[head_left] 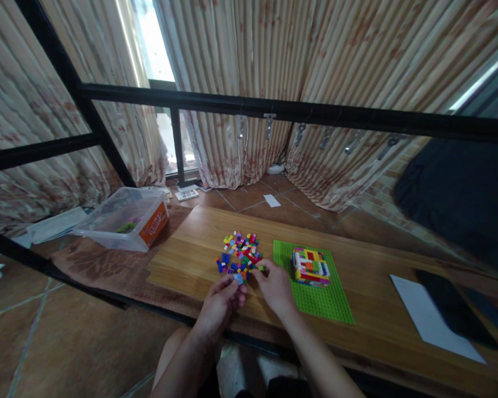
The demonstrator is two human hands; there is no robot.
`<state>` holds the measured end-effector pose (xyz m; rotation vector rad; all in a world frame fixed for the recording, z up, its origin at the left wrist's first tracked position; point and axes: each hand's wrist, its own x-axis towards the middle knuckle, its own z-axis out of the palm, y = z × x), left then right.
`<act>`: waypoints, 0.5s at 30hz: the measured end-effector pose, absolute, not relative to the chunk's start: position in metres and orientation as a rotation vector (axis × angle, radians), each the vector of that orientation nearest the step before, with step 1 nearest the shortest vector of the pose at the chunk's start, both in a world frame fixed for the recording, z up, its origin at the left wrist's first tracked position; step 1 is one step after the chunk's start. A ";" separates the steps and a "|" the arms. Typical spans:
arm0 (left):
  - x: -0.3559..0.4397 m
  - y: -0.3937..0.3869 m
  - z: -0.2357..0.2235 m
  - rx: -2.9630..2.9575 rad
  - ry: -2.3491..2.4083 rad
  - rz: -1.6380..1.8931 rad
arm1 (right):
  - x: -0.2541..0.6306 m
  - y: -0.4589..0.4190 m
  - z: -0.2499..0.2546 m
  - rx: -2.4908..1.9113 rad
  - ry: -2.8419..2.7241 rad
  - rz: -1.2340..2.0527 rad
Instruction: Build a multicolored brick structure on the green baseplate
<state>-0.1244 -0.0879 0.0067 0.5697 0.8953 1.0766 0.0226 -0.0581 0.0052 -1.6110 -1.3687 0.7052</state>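
Close to the table's front edge, my left hand (221, 305) is closed with a light blue toy brick (238, 278) at its fingertips. My right hand (274, 284) reaches to the near right side of a pile of small coloured toy bricks (244, 247), fingers pinched around a small lime-green brick (260, 267). Dark blue bricks (223, 262) lie at the pile's left edge. Right of that hand is a green studded baseplate (321, 304). A low block built of multicoloured bricks (311, 266) sits on its upper half.
Wooden tabletop (191, 249) carries everything. White paper (431, 323) and a dark flat tablet-like object (456, 307) lie at right. A clear plastic bin (108, 235) with an orange label stands at left. A black metal rail (232, 104) crosses ahead, before curtains (249, 50).
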 end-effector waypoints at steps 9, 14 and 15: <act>-0.127 -0.088 0.013 0.528 0.820 1.014 | 0.022 -0.080 0.018 -1.314 -1.491 0.729; -0.124 -0.092 0.011 0.565 0.810 0.901 | 0.022 -0.103 0.025 -1.198 -1.594 0.929; -0.122 -0.093 0.010 0.591 0.810 0.869 | 0.023 -0.107 0.024 -1.215 -1.582 0.929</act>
